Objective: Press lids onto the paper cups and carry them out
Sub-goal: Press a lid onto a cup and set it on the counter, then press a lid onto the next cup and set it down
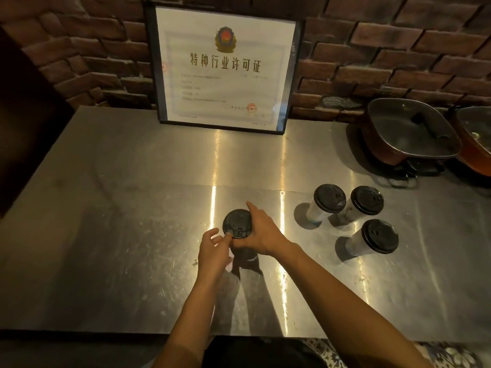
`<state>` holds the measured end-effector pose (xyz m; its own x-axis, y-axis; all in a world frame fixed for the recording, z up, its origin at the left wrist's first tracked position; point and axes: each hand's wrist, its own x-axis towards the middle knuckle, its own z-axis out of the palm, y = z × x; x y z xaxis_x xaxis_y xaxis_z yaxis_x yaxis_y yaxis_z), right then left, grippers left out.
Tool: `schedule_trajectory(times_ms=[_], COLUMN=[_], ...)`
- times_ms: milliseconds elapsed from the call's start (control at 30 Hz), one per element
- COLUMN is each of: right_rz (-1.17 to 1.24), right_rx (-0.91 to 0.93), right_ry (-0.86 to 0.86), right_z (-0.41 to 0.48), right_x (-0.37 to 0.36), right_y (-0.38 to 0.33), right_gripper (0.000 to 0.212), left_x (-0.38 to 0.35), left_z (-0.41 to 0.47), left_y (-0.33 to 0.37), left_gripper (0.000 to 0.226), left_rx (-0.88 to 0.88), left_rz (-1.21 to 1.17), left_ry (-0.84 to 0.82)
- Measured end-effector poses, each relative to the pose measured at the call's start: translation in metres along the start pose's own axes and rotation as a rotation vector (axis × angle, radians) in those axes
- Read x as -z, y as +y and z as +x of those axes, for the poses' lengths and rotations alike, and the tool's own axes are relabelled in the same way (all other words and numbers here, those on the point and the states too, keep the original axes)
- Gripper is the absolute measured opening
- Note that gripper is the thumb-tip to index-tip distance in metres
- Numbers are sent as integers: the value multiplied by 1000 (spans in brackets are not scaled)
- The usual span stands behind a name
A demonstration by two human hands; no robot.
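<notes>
Framed certificate [224, 69], two pots [409, 131], brick wall [385, 49]

Hidden, cropped and blurred parts
Your left hand [212, 251] and right hand [261, 235] cover most of the cup [245, 258] below its lid [235, 223], and the right hand's outer fingers are out of sight. The pan [475, 139] at far right is cut by the edge; your forearms [332, 293] run off the bottom. The small print on the framed paper [225, 67] is too blurred for you to read.
</notes>
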<state>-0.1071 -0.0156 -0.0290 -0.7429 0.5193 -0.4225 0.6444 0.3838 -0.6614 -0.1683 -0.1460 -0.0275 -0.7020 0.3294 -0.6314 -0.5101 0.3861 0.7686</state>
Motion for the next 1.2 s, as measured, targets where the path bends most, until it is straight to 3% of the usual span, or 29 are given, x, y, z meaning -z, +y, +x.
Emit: schedule_trajectory(times_ms=[133, 267, 400, 533, 667, 767, 867, 1067, 1200], right_rz=[66, 140, 256, 321, 487, 713, 798, 688, 541], right_rx=[7, 9, -20, -181, -438, -561, -472, -293, -159], right_ry=[125, 409, 780, 1002, 991, 845, 750, 616, 458], right_z=[-19, -51, -85, -113, -126, -128, -127, -123, -116], right_x=[16, 50, 96, 130, 145, 150, 145, 141, 120], right_y=[13, 50, 110, 173, 226, 244, 252, 235, 209], right_gripper=[118, 83, 47, 41, 50, 42, 21, 22, 22], left_x=[-6, -33, -86, -165, -239, -276, -289, -250, -213], left_z=[-20, -42, -60, -73, -87, -85, -82, -91, -99], left_y=[12, 33, 39, 22, 4, -3, -10, -27, -43], left_gripper=[41, 32, 17, 11, 29, 39, 43, 31, 40], left_rx=[-303, -443, -464, -364, -260, -170, -110, -60, 28], left_rz=[141, 73, 22, 254, 426, 418, 354, 358, 341], left_ry=[181, 132, -19, -322, -527, -516, -487, -323, -219])
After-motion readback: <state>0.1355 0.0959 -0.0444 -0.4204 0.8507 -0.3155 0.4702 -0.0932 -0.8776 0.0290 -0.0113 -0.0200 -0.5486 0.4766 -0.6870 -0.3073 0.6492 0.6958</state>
